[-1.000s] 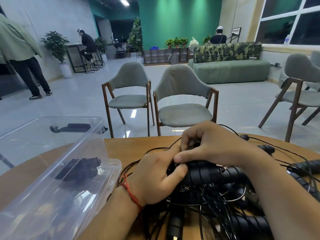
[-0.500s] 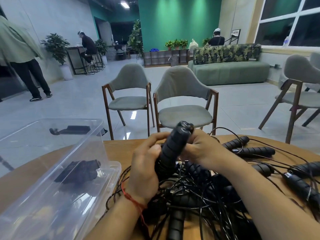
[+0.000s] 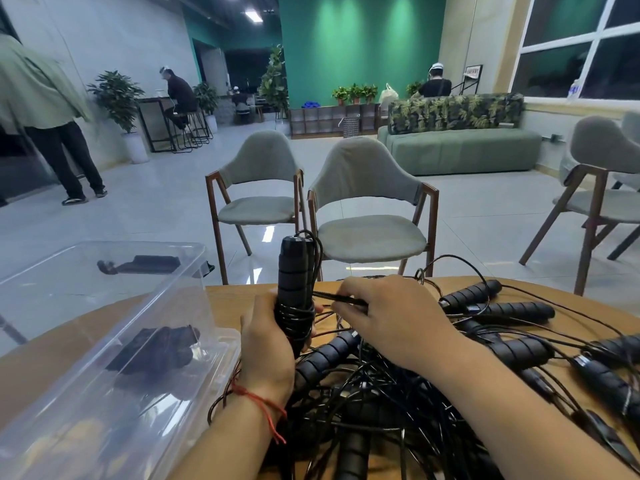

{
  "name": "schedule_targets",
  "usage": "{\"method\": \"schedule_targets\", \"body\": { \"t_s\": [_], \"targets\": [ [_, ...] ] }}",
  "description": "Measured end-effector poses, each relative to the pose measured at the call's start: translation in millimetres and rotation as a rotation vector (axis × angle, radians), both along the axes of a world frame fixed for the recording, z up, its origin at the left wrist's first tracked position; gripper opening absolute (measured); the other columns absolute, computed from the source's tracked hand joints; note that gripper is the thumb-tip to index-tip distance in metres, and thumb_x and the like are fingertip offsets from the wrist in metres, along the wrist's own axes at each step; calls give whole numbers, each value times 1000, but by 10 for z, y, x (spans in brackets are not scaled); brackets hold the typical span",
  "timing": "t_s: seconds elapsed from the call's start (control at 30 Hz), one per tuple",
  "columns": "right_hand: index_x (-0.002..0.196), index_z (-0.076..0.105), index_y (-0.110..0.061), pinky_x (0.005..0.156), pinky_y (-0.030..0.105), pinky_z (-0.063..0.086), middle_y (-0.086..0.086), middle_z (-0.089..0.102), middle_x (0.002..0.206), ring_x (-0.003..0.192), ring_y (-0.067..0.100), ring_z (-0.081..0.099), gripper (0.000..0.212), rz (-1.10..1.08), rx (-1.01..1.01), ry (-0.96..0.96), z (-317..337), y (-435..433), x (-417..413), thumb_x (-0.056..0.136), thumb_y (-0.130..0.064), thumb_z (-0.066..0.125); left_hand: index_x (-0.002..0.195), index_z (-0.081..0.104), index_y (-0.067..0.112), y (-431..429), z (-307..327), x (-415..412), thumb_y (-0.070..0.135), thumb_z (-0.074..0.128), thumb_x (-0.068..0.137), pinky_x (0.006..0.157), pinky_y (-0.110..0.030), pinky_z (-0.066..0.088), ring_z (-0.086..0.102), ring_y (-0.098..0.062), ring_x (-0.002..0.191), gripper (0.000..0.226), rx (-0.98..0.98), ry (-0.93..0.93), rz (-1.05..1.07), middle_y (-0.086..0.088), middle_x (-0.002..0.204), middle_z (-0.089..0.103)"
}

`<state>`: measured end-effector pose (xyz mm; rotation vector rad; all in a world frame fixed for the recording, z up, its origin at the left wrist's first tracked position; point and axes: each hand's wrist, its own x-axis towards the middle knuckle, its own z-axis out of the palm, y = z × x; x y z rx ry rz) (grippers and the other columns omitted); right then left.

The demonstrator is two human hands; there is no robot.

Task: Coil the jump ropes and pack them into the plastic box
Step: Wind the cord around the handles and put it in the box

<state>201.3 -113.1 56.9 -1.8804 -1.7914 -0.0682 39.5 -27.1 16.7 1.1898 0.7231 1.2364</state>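
At the round wooden table (image 3: 225, 299) the left hand (image 3: 266, 348), a red string (image 3: 258, 400) at its wrist, is curled round the lower end of two black handles (image 3: 292, 271) held together and upright, their ribbed foam grips standing clear above the fist. Thin black cord (image 3: 298, 317) is wound in tight turns around the lower part of the handles, just above the fingers, and a loop of it arches over their tops. From those turns a short length runs out sideways to the right hand (image 3: 391, 320), which pinches it between thumb and fingertips just beside the handles, the other fingers loosely bent. Under and beyond both hands lies the pile (image 3: 381, 403): many more black handles pointing every way, tangled in glossy loops of cord, spread over the right half of the table. To the left, touching the pile's edge, sits the clear plastic box (image 3: 86, 410), with one dark bundle (image 3: 156, 348) lying inside. Two grey chairs (image 3: 367, 206) stand behind the table.
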Motion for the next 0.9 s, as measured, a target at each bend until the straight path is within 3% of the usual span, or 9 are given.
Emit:
{"method": "schedule_targets", "body": {
  "t_s": [0.1,0.2,0.3,0.4,0.53,0.63,0.73,0.8,0.9],
  "targets": [
    [110,68,-38,60,13,25,-16,60,77,72,7,55,29,-89,12,-89,59,-27,79,106,-61,51,82,81,25,23,16,-12,35,33,111,57,-38,41,56,-31,65,57,-33,-12,70,-29,85,69],
    [98,68,-38,56,24,27,-15,54,68,70,13,53,34,-222,-15,-161,156,-78,231,102,-67,51,105,72,9,172,5,-83,41,35,105,50,-32,37,56,-25,61,49,-153,-153,160,-20,85,71],
    [85,59,-38,56,28,30,-13,60,73,74,16,58,39,-265,-39,-178,213,-100,350,100,-72,48,104,71,7,268,-15,-120,40,33,106,48,-29,37,56,-23,59,50,-199,-168,218,-19,84,71],
    [97,62,-38,59,27,35,-16,60,73,73,6,58,40,-157,-51,-179,216,-96,287,101,-73,41,107,70,6,277,-33,-119,37,34,107,47,-29,39,56,-21,59,48,-221,-108,207,-17,84,71],
    [129,58,-43,59,15,27,-19,52,69,70,3,51,35,-62,-17,-192,199,-94,114,104,-66,49,108,68,9,261,-10,-124,34,34,109,49,-29,39,56,-21,59,43,-220,-75,176,-14,81,71],
    [141,53,-45,61,9,26,-20,61,83,77,0,57,38,-9,22,-138,162,-81,-16,105,-58,54,106,70,10,177,1,-72,34,34,110,50,-30,38,55,-22,60,44,-182,-55,103,-15,81,71],
    [140,56,-43,67,16,38,-17,68,111,93,5,65,35,35,38,-184,78,-55,-119,110,-56,44,98,73,9,91,12,-19,33,32,111,53,-33,37,56,-24,61,49,-139,-11,37,-17,82,72],
    [133,62,-40,65,18,40,-16,70,111,91,7,67,34,33,71,-222,42,-40,-141,112,-55,39,92,75,12,76,18,-13,32,31,111,54,-34,37,56,-25,60,52,-113,11,21,-18,82,73],
    [119,68,-36,59,20,30,-14,73,104,89,11,69,33,-17,79,-229,101,-55,-158,112,-53,40,78,75,21,69,-13,-4,44,37,102,58,-41,43,58,-31,66,50,-26,145,84,-21,80,71]
  ]
}}
